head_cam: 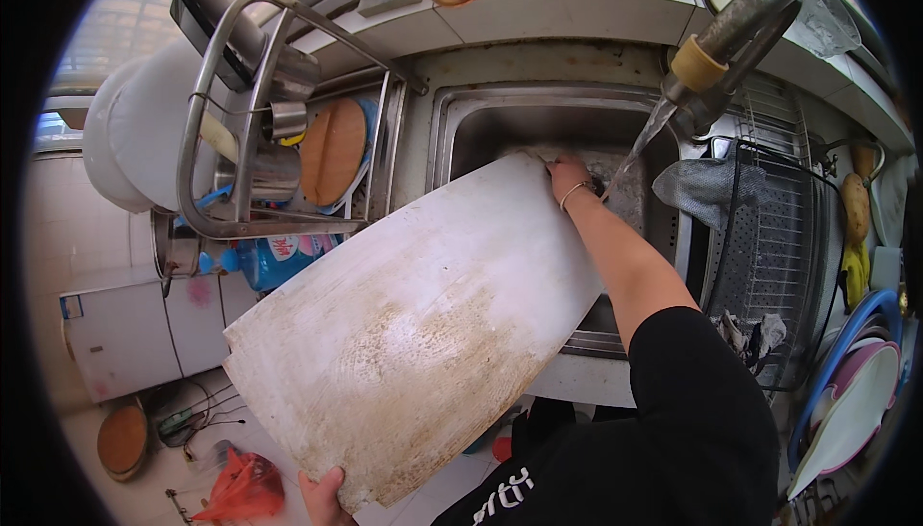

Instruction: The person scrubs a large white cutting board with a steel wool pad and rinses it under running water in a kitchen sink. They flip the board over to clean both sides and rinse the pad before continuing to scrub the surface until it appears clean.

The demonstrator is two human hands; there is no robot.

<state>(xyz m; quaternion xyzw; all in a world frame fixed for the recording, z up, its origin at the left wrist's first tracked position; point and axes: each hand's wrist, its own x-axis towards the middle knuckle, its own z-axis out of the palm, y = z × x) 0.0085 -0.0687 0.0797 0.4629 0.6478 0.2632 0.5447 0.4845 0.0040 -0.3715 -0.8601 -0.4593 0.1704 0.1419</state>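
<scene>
A large white panel (425,309) slants from the sink down towards the floor. Brown, greasy stains and wet streaks cover its lower half, and its near end has notched corners. My left hand (324,497) grips that near end at the bottom of the view, thumb on top. At the far end, over the sink (620,172), my right hand (570,176) is curled on the panel's edge; its fingertips are partly hidden. A bracelet (575,193) circles my right wrist. Water (645,133) runs from the metal faucet (728,28) into the basin, close beside this hand.
Left of the sink stands a metal rack (249,115) with a round wooden board (332,151) and metal cups. A blue detergent bottle (270,263) is below. Wire racks (779,237) and a mesh cloth (710,187) lie right. A red plastic bag (241,486) is on the floor.
</scene>
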